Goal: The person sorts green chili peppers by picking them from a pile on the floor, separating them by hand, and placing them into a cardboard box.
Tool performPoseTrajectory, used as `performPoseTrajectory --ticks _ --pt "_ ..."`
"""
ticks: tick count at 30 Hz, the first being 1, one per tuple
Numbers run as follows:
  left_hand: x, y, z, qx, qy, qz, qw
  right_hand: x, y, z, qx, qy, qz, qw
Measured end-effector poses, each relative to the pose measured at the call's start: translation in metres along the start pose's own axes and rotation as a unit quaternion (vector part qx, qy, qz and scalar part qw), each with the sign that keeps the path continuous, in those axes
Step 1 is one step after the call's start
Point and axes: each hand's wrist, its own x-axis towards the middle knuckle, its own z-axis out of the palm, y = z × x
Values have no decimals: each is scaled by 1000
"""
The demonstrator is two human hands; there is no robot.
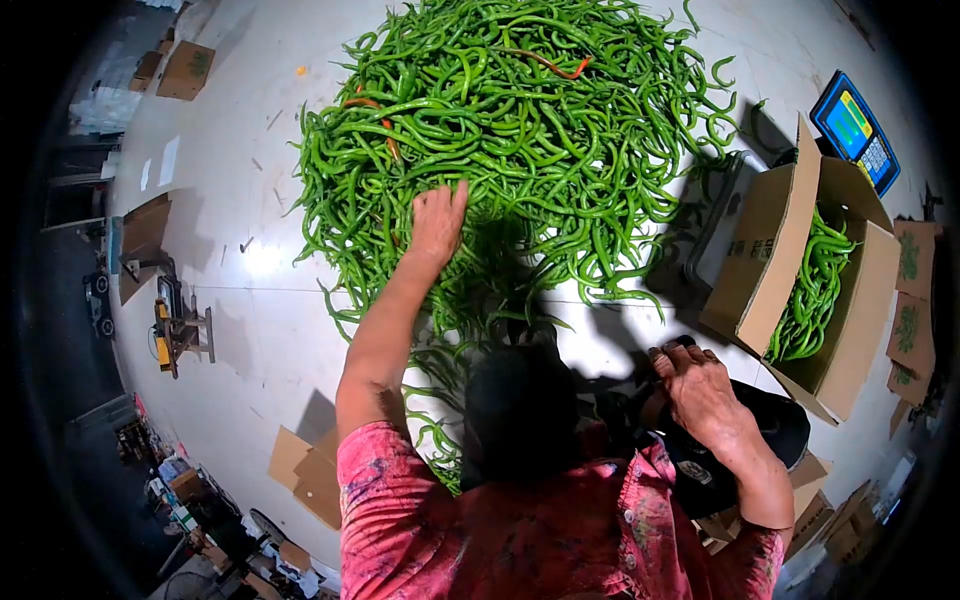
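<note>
A large heap of long green chili peppers (560, 150) spreads over the pale floor in front of me. My left hand (438, 222) is on the near side of the heap, its fingers curled down among the peppers and the thumb pointing forward. What those fingers hold, if anything, is hidden. Off to the right, my right hand (697, 390) rests near my dark-clothed knee, fingers loosely bent, with nothing seen in it. Beyond it, an open cardboard box (768, 250) contains more green chili peppers (815, 290). A few red peppers (570, 68) show in the heap.
Behind the box stands a blue scale display (856, 130) with a keypad. Flattened cartons (912, 300) lie at the far right. At left are a small stool-like frame (180, 328) and a cardboard box (186, 70). Cardboard pieces (310, 475) sit near my left side.
</note>
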Motion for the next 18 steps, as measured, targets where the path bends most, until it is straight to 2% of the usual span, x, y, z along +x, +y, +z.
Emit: performPoseTrajectory --ticks 1,4,9,12,15,18 --pt "0 -2 0 -9 9 34 999 0 1 2 -4 2 -2 1000" --pt "-18 -1 -3 31 -71 86 993 3 -2 2 -16 1 -11 1000" --pt "-25 -3 22 55 66 111 990 7 -9 -1 -30 -4 -30 999" --pt "-14 -7 15 54 -63 116 990 10 -8 4 -29 -11 -27 999" --pt "-16 -11 13 24 -64 168 983 10 -8 4 -31 -15 -24 999" --pt "-26 -15 28 20 38 200 979 8 -7 6 -30 -6 -25 999"
